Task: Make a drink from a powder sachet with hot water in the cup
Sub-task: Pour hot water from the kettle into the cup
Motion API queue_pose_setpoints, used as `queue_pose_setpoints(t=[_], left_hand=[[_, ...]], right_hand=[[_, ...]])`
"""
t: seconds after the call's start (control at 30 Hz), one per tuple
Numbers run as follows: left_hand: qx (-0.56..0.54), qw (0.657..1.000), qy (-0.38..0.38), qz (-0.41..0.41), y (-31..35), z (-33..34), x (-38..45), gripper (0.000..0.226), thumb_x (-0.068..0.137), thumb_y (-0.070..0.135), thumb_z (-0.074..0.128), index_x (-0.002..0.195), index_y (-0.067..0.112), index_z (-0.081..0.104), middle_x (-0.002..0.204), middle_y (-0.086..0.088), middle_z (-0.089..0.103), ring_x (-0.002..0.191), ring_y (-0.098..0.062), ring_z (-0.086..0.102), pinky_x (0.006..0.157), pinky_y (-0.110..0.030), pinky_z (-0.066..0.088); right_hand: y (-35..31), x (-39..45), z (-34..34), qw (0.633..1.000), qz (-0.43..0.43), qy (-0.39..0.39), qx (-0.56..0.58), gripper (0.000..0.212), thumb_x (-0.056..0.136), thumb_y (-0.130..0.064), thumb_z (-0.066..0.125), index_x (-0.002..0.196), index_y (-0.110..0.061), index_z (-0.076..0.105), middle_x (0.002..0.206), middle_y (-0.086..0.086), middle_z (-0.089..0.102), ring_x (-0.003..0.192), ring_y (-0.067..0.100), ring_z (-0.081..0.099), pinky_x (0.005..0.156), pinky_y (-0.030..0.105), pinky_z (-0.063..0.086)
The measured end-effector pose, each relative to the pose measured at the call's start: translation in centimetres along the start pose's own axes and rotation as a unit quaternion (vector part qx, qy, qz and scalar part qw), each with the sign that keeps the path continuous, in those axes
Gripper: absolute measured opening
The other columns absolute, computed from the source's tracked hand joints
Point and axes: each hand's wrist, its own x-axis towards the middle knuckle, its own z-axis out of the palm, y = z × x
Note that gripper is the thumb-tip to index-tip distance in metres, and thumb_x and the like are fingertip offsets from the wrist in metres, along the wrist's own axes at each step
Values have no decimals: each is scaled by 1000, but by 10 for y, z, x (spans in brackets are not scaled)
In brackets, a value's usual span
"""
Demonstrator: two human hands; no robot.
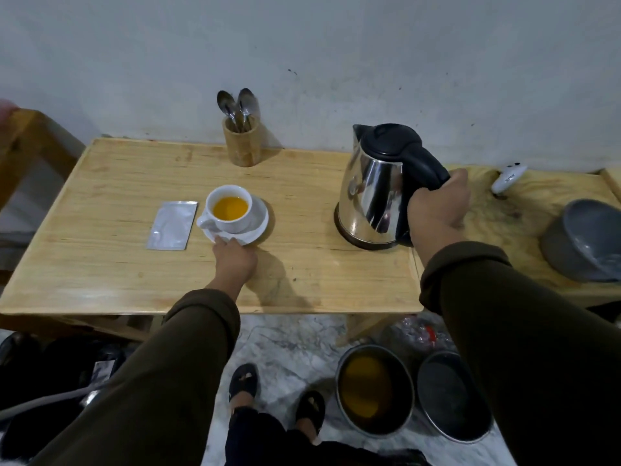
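A white cup (232, 200) holding orange liquid stands on a white saucer (258, 227) in the middle of the wooden table (117, 264). My left hand (233, 258) pinches the saucer's near rim. A silver sachet (172, 224) lies flat just left of the saucer. At the table's right end stands a steel kettle (373, 193) with a black lid and handle, upright on the wood. My right hand (438, 206) is wrapped around the kettle's handle.
A wooden holder (242, 144) with spoons stands at the back by the wall. Right of the kettle lie a small white device (507, 178) and a grey bowl (581, 243). Two metal pots (374, 390) sit on the floor near my feet.
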Motion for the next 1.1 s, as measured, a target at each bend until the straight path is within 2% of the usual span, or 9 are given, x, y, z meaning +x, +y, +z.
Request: queue_pose_setpoints(t=[0.2, 0.4, 0.57, 0.63, 0.7, 0.77, 0.83, 0.97, 1.1], left_hand=[[26, 1000, 12, -1, -3, 8, 8, 43, 92, 17, 35, 126, -2, 53, 139, -23, 50, 137, -40, 29, 116, -42, 22], [24, 1000, 17, -10, 8, 12, 2, 54, 93, 16, 42, 140, -9, 31, 148, -29, 29, 142, -42, 19, 120, -42, 16], [15, 999, 28, -8, 6, 17, 3, 55, 95, 21, 41, 137, -13, 32, 143, -32, 36, 139, -46, 22, 120, -44, 12], [4, 999, 30, -13, 8, 15, -1, 56, 96, 22, 39, 139, -13, 29, 145, -33, 32, 140, -45, 20, 120, -44, 13], [-9, 999, 31, -14, 9, 15, -4, 57, 96, 20, 40, 142, -11, 26, 149, -31, 25, 141, -44, 19, 120, -44, 15], [-59, 998, 30, -21, 12, 13, -9, 61, 95, 18, 44, 146, -5, 20, 155, -28, 12, 143, -41, 19, 119, -44, 22], [-92, 995, 30, -27, 12, 10, -9, 64, 94, 17, 47, 149, 3, 17, 157, -24, 8, 143, -40, 21, 117, -45, 27], [-112, 992, 39, -39, 14, -1, -10, 63, 94, 17, 47, 148, 3, 20, 154, -22, 21, 138, -40, 32, 111, -46, 32], [-169, 983, 41, -54, 11, -9, -14, 60, 93, 20, 48, 147, 8, 24, 146, -20, 38, 131, -40, 43, 105, -48, 40]], right_hand=[[11, 6, -1, 999, 29, 12, 40, 30, 73, 3, 51, 100, -10, 51, 108, 10, 60, 105, 32, 57, 91, 47, 51], [12, 9, 6, 997, 50, 6, 59, 31, 74, 5, 53, 101, -11, 50, 112, 11, 59, 108, 31, 56, 91, 47, 51], [19, 3, 13, 996, 54, -4, 66, 31, 71, 7, 53, 87, -18, 42, 100, 5, 54, 99, 31, 59, 88, 49, 53], [21, 1, 13, 997, 50, -5, 56, 30, 72, 8, 53, 93, -12, 47, 100, 5, 51, 102, 32, 56, 90, 50, 51], [22, 1, 13, 998, 51, -2, 48, 32, 73, 9, 52, 100, -8, 49, 109, 8, 52, 105, 32, 54, 93, 50, 49], [21, 3, 12, 998, 54, -5, 44, 33, 74, 8, 53, 103, -9, 50, 114, 8, 52, 108, 32, 53, 96, 50, 47], [20, 3, 11, 997, 66, -17, 40, 33, 77, 5, 54, 105, -12, 49, 117, 7, 52, 110, 31, 52, 100, 50, 45], [19, 0, 7, 995, 85, -30, 42, 36, 79, 1, 55, 111, -13, 46, 125, 8, 49, 117, 31, 49, 103, 48, 43], [17, -9, 12, 992, 115, -24, 39, 46, 84, -6, 54, 128, -12, 40, 143, 11, 37, 132, 29, 35, 108, 41, 37]])
